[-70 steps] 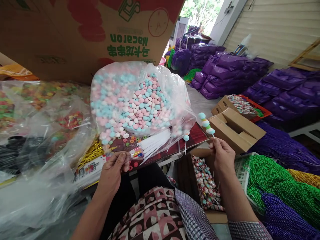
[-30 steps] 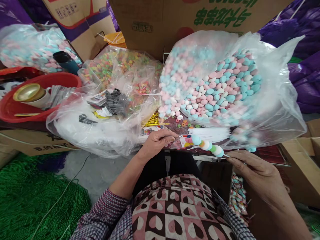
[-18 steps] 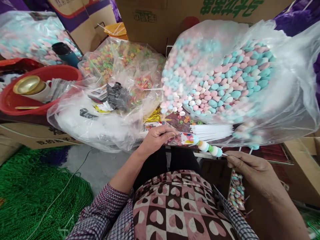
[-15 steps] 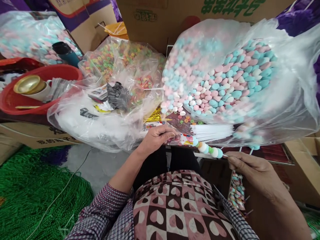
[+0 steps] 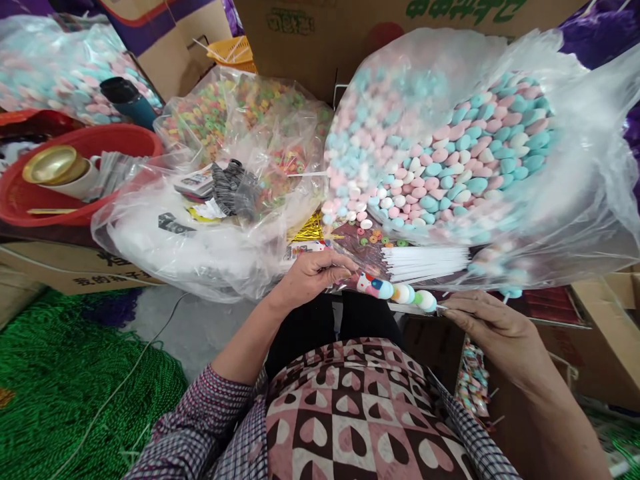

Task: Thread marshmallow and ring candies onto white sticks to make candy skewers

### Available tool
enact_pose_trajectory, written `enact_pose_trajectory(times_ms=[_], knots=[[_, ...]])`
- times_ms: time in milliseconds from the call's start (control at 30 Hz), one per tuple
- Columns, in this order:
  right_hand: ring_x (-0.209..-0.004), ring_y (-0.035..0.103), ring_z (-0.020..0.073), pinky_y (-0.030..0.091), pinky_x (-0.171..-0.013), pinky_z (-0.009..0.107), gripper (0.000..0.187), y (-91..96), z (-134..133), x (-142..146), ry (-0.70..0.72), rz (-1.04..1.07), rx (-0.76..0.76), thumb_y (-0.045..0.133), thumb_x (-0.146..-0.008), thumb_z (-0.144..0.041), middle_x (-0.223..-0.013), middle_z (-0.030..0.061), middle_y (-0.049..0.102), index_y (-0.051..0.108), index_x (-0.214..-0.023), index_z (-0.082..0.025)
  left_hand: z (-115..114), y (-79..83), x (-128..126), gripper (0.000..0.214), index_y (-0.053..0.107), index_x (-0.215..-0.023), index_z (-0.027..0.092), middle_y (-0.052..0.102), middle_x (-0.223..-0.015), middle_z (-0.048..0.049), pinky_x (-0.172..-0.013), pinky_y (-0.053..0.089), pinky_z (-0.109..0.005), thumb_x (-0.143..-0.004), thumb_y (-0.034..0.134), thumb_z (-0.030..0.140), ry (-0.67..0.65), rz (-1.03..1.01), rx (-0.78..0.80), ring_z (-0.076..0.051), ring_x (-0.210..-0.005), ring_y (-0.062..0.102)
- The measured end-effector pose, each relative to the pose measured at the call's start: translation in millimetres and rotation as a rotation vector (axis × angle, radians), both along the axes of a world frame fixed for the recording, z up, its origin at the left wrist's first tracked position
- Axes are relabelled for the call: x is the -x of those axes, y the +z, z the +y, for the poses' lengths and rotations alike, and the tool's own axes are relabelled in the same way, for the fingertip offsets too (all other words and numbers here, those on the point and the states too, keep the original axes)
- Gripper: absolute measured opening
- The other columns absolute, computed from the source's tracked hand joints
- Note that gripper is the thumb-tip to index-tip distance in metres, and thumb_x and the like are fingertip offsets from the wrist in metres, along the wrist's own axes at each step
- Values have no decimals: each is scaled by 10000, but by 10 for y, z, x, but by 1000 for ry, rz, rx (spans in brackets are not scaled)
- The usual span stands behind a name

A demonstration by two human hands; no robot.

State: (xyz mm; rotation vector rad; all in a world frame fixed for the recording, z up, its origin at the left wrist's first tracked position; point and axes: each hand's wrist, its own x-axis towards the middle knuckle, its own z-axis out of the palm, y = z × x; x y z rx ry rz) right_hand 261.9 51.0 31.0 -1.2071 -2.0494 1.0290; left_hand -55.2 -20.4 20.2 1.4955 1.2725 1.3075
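The printed sleeve (image 5: 369, 283) is glossy plastic, the skewered candies (image 5: 424, 301) matt, the white sticks (image 5: 425, 263) smooth plastic, the right-hand bag (image 5: 585, 180) crinkled, shiny plastic, the left-hand basin (image 5: 17, 200) smooth plastic, its bowl (image 5: 50, 165) polished, metallic-looking, the far box (image 5: 295, 50) matt cardboard, the near apron (image 5: 350, 407) matt cloth.

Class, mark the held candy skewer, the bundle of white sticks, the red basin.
Held candy skewer (image 5: 403, 293), head view: middle candies.
Bundle of white sticks (image 5: 425, 263), head view: its middle.
Red basin (image 5: 124, 141), head view: inner far wall.
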Motion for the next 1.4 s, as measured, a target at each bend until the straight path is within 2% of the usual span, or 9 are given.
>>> enact_pose_trajectory(times_ms=[233,333,433,567,700,933,1033,1200,1400], knots=[[-769,683,242,557,-720,340,300,-47,-37,-12,-86,-18,172,752,-728,-509,-805,76,753,786,-779,-215,-35,35,15,190,754,-908,180,762,-899,-62,-746,521,-247,-876,627,317,-49,-11,41,-156,-823,689],[-770,683,235,554,-714,341,321,-74,-57,-6,-46,-49,174,738,-731,-536,-808,71,755,780,-780,-222,-41,17,22,204,751,-914,177,753,-866,-51,-704,507,-233,-874,629,337,-43,-7,67,-142,-773,673],[-623,624,181,514,-567,293,360,-77,-65,-7,-3,-59,161,692,-762,-583,-690,39,701,761,-789,-231,-39,-20,33,222,750,-938,171,752,-857,-49,-672,497,-226,-864,642,351,-50,4,81,-133,-734,657],[-469,488,130,413,-437,256,423,-55,-70,2,76,-76,169,599,-833,-613,-521,-19,543,742,-850,-216,-35,-80,49,266,745,-984,169,756,-986,-77,-756,520,-258,-859,648,383,-54,-50,90,-163,-848,675],[-513,563,146,486,-513,273,382,-67,-76,49,137,-85,99,612,-834,-589,-545,-6,604,745,-806,-231,-35,-113,46,282,737,-1031,184,749,-968,-66,-739,513,-245,-860,648,390,-77,-94,99,-148,-823,664],[-711,687,204,560,-714,337,300,-210,-141,105,-9,-7,144,704,-767,-523,-771,45,751,742,-812,-229,-38,-77,45,311,717,-1086,185,673,-733,-7,-606,453,-209,-859,651,387,-138,-119,140,-91,-611,559],[-669,652,184,527,-665,304,298,-230,-176,124,-7,3,182,696,-777,-515,-700,25,716,726,-788,-219,-50,-33,42,315,717,-1086,183,628,-674,7,-585,432,-204,-854,662,389,-138,-150,152,-83,-580,528],[-500,471,130,391,-505,255,385,-210,-218,183,65,-1,268,604,-847,-572,-509,-34,509,702,-777,-206,-58,20,16,291,725,-1067,190,630,-710,-5,-581,436,-208,-840,689,369,-111,-241,184,-78,-575,531],[-493,430,127,365,-520,258,440,-247,-279,328,136,36,372,559,-858,-622,-499,-42,474,686,-792,-207,-36,-14,34,374,714,-1049,180,646,-693,-3,-446,379,-195,-781,743,439,-132,-504,377,-55,-468,478]])
